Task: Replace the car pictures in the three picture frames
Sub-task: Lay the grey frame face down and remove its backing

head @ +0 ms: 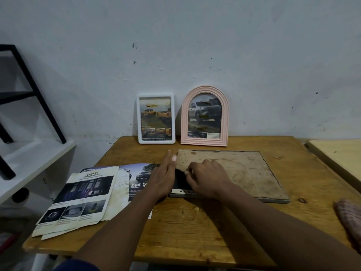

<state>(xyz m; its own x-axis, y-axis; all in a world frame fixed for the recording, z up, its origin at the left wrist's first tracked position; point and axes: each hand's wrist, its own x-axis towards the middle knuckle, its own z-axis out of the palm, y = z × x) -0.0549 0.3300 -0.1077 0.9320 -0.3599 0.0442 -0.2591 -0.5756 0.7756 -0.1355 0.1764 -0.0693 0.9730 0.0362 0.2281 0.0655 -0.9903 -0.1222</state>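
Observation:
A large frame (244,173) lies face down on the wooden table (185,231), its worn brown backing board up. At its left end a dark car picture (180,185) sticks out, with the word "DOUBLE" on its edge. My left hand (164,177) lies flat with straight fingers against the frame's left end. My right hand (207,177) rests on the backing board with curled fingers at the picture's edge. A white frame (156,118) and a pink arched frame (204,116) lean against the wall, each with a truck picture inside.
Loose car brochure pages (78,196) lie spread on the table's left part. A white shelf (29,163) with a black metal stand (35,90) is at the left. A checked cloth (349,216) sits at the right edge, beside a second pale table (340,153).

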